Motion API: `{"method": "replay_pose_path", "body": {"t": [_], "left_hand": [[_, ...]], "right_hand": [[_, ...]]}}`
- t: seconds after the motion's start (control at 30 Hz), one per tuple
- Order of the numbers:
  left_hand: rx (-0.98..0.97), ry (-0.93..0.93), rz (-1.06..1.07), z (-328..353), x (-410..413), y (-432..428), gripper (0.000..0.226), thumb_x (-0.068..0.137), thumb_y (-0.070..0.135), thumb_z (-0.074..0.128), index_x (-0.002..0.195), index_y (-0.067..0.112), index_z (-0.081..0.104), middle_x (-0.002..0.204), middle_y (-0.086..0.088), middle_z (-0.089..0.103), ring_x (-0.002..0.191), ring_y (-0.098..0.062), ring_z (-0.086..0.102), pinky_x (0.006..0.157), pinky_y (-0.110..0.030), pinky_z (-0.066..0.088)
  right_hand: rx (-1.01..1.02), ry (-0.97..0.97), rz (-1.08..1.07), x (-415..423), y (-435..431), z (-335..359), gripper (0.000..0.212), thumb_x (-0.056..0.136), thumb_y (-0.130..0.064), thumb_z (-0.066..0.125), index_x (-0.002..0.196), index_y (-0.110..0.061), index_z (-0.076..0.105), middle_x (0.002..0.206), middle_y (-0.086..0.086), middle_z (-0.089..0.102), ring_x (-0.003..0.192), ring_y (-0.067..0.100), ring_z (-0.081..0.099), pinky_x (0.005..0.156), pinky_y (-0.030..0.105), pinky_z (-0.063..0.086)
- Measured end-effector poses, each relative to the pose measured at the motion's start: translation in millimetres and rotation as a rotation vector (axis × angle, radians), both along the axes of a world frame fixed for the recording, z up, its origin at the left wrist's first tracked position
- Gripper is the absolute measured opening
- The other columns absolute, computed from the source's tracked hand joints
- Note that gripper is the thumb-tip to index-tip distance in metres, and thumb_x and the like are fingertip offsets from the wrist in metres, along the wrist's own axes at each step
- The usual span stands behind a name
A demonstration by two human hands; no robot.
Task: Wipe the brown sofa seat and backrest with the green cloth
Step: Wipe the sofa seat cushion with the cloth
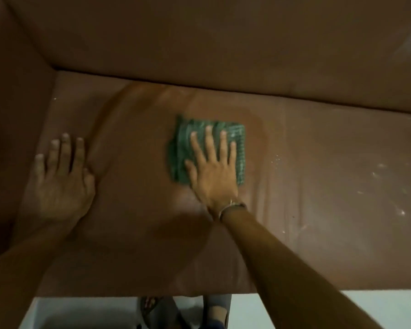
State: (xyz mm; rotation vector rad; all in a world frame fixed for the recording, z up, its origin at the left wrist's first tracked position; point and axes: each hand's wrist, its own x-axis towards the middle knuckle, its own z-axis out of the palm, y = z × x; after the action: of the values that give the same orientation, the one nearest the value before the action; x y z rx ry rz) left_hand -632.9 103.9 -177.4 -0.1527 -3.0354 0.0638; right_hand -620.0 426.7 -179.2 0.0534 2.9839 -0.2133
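The brown sofa seat fills the middle of the view, with the backrest rising behind it. A folded green cloth lies flat on the seat near its centre. My right hand presses down on the cloth with fingers spread flat. My left hand rests palm down on the bare seat at the left, fingers apart, holding nothing. A darker, shiny streak curves around the cloth on the leather.
The left armrest walls in the seat on the left. Pale specks and smudges dot the seat's right part. Below the seat's front edge lie a pale floor and my feet in sandals.
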Motion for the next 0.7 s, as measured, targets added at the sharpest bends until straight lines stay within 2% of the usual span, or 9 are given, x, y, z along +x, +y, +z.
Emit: {"method": "replay_pose_path", "body": {"t": [0.07, 0.1, 0.2, 0.3, 0.4, 0.47, 0.53, 0.63, 0.7], "left_hand": [[0.044, -0.016, 0.01, 5, 12, 16, 0.068, 0.117, 0.042, 0.027, 0.178, 0.012, 0.026, 0.185, -0.018, 0.02, 0.169, -0.044, 0.029, 0.134, -0.066, 0.022], [0.051, -0.03, -0.004, 7, 20, 28, 0.069, 0.118, 0.046, 0.028, 0.178, 0.013, 0.026, 0.186, -0.018, 0.02, 0.168, -0.044, 0.03, 0.134, -0.065, 0.022], [0.052, -0.114, -0.104, 9, 43, 82, 0.075, 0.113, 0.055, 0.031, 0.178, 0.017, 0.029, 0.186, -0.015, 0.02, 0.169, -0.041, 0.031, 0.135, -0.064, 0.021], [0.072, -0.177, -0.274, 10, 43, 152, 0.075, 0.11, 0.058, 0.031, 0.177, 0.022, 0.032, 0.186, -0.013, 0.021, 0.171, -0.037, 0.028, 0.135, -0.066, 0.022], [0.1, -0.171, -0.31, 10, 28, 216, 0.073, 0.113, 0.057, 0.023, 0.179, 0.024, 0.026, 0.188, -0.011, 0.014, 0.174, -0.033, 0.017, 0.139, -0.063, 0.016], [0.123, -0.185, -0.278, 8, 19, 251, 0.073, 0.114, 0.055, 0.02, 0.18, 0.024, 0.02, 0.189, -0.011, 0.009, 0.176, -0.031, 0.01, 0.141, -0.061, 0.009], [0.153, -0.204, -0.244, 5, 16, 271, 0.072, 0.115, 0.052, 0.021, 0.18, 0.021, 0.018, 0.189, -0.011, 0.007, 0.176, -0.03, 0.007, 0.142, -0.058, 0.007], [0.136, -0.18, -0.275, 1, 18, 277, 0.072, 0.115, 0.05, 0.025, 0.179, 0.015, 0.023, 0.188, -0.013, 0.012, 0.175, -0.032, 0.012, 0.142, -0.055, 0.013], [0.131, -0.164, -0.316, 2, 23, 276, 0.073, 0.114, 0.05, 0.027, 0.178, 0.015, 0.026, 0.187, -0.014, 0.016, 0.175, -0.033, 0.016, 0.142, -0.054, 0.017]], "right_hand": [[-0.009, 0.0, 0.11, 62, 13, -1, 0.071, 0.116, -0.06, 0.027, 0.178, -0.031, 0.01, 0.188, 0.008, 0.003, 0.173, 0.04, 0.002, 0.138, 0.066, 0.015], [-0.007, -0.015, 0.092, 90, 28, -2, 0.071, 0.115, -0.062, 0.026, 0.178, -0.033, 0.01, 0.188, 0.006, 0.004, 0.174, 0.038, 0.003, 0.137, 0.065, 0.018], [0.025, -0.05, -0.152, 131, 93, 1, 0.072, 0.114, -0.066, 0.019, 0.178, -0.035, 0.011, 0.188, 0.004, 0.005, 0.174, 0.036, 0.003, 0.137, 0.064, 0.015], [0.045, -0.062, -0.426, 91, 144, 6, 0.074, 0.113, -0.065, 0.019, 0.178, -0.032, 0.008, 0.187, 0.008, 0.003, 0.173, 0.04, 0.001, 0.138, 0.067, 0.008], [-0.027, -0.045, -0.558, 18, 159, 5, 0.074, 0.115, -0.063, 0.024, 0.178, -0.032, 0.003, 0.187, 0.009, -0.001, 0.172, 0.044, -0.005, 0.136, 0.07, -0.001], [-0.043, -0.048, -0.516, 0, 160, 1, 0.073, 0.115, -0.062, 0.023, 0.178, -0.032, 0.003, 0.187, 0.009, -0.003, 0.172, 0.045, -0.006, 0.136, 0.07, -0.002], [-0.009, -0.011, -0.381, 23, 152, -4, 0.071, 0.116, -0.061, 0.022, 0.179, -0.032, 0.006, 0.187, 0.008, -0.001, 0.172, 0.044, -0.003, 0.138, 0.068, 0.002], [0.009, 0.011, -0.146, 113, 143, -3, 0.069, 0.116, -0.061, 0.02, 0.178, -0.034, 0.007, 0.188, 0.005, 0.0, 0.173, 0.039, -0.001, 0.14, 0.063, 0.008], [0.003, -0.015, -0.141, 170, 161, -1, 0.069, 0.115, -0.063, 0.017, 0.178, -0.037, 0.009, 0.188, 0.003, 0.0, 0.174, 0.036, 0.0, 0.139, 0.063, 0.012]]}}
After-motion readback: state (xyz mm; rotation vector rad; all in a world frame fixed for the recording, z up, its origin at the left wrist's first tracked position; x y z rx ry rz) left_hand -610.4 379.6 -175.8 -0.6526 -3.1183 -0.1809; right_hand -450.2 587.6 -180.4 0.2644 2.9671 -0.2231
